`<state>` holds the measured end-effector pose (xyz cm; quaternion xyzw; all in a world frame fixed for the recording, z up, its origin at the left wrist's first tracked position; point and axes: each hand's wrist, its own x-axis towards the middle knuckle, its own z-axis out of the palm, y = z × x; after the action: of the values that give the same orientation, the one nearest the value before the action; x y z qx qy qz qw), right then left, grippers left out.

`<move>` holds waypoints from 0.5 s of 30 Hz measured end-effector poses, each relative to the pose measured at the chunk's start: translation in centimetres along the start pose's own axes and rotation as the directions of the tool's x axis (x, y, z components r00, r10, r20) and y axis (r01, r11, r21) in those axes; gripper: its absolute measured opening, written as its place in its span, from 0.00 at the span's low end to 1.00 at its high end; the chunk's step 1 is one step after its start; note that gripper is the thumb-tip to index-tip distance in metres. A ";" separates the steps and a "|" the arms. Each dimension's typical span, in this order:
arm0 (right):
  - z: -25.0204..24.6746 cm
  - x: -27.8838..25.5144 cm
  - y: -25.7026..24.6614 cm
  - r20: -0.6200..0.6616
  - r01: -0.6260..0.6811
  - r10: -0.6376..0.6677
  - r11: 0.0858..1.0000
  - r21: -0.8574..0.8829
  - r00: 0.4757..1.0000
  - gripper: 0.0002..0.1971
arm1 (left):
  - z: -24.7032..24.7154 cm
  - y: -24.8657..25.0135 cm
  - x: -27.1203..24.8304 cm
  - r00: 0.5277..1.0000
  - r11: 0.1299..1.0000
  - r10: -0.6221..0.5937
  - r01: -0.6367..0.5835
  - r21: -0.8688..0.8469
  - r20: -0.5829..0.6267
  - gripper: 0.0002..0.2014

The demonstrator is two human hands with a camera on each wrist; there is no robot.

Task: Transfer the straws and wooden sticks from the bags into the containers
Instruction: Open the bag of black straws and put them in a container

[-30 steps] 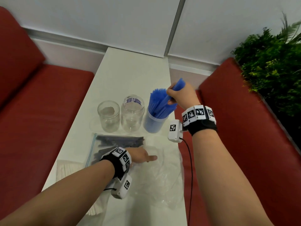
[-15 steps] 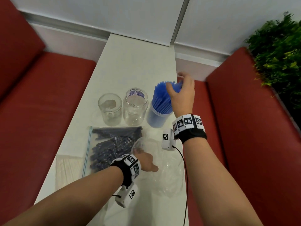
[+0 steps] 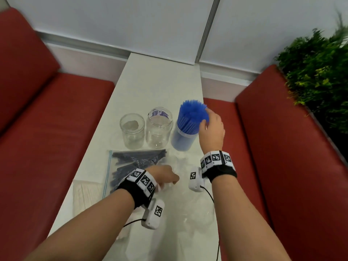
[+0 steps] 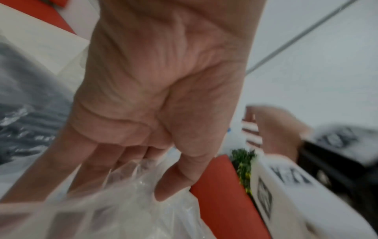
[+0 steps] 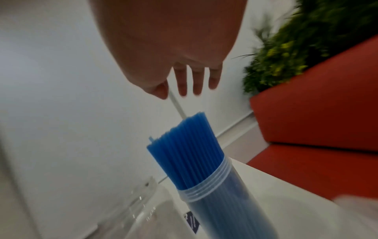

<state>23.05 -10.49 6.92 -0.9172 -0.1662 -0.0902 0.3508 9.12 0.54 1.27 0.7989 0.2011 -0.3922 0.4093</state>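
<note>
A bundle of blue straws (image 3: 191,115) stands upright in a clear round container (image 3: 180,143) on the white table (image 3: 160,83). My right hand (image 3: 211,129) hovers at the bundle's right side. The right wrist view shows its fingers (image 5: 184,87) straight above the blue straws (image 5: 188,145), holding nothing. My left hand (image 3: 163,177) lies nearer me on an empty clear plastic bag (image 3: 188,202). In the left wrist view its thumb and fingers (image 4: 175,182) pinch the crumpled clear bag (image 4: 126,207).
Two empty glass jars (image 3: 132,131) (image 3: 159,128) stand left of the straw container. In front of them lies a zip bag of dark straws (image 3: 131,162), and nearer me a bag of pale wooden sticks (image 3: 85,193). Red benches flank the narrow table; a plant stands at the far right.
My right hand has let go of the blue straws, which now stand straight in the container, and has opened beside them. My left hand has curled onto the clear bag.
</note>
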 end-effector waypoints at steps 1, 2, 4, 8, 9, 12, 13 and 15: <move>-0.7 -1.0 0.5 0.022 -0.093 0.093 0.995 0.044 0.995 0.20 | -0.6 0.0 -0.9 1.000 0.996 0.012 -0.012 -0.087 -0.004 0.14; -1.2 -2.0 1.0 0.084 -0.199 0.194 0.978 0.064 0.977 0.18 | -1.3 0.0 -1.7 0.999 0.985 0.037 -0.041 -0.166 -0.023 0.13; -2.4 -4.3 2.1 0.284 -0.394 0.382 0.919 -0.017 0.879 0.20 | -2.5 0.3 -3.8 0.987 0.953 0.094 -0.127 -0.275 -0.129 0.11; -3.6 -8.2 3.2 0.550 -0.539 0.542 0.821 -0.187 0.636 0.50 | -4.9 0.7 -7.9 0.853 0.896 0.261 -0.389 -0.216 -0.452 0.15; -3.8 -8.9 3.0 0.574 -0.578 0.552 0.800 -0.160 0.604 0.51 | -5.2 0.8 -8.7 0.825 0.838 0.309 -0.472 -0.276 -0.473 0.14; -4.2 -10.0 2.0 0.664 -0.784 0.486 0.565 0.258 0.569 0.33 | -5.7 0.9 -10.4 0.755 0.670 0.319 -0.607 -0.427 -0.573 0.15; -4.2 -10.3 1.5 0.646 -0.771 0.443 0.494 0.402 0.622 0.24 | -5.7 0.9 -10.7 0.733 0.646 0.313 -0.630 -0.431 -0.604 0.15; -4.4 -10.5 -0.1 0.482 -0.620 0.390 0.518 0.590 0.785 0.12 | -5.8 1.0 -11.4 0.684 0.631 0.361 -0.680 -0.374 -0.633 0.18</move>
<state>13.05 -15.89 7.24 -0.7118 0.0401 0.2248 0.6642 5.49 4.66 12.85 0.7281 0.1600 0.0529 0.6645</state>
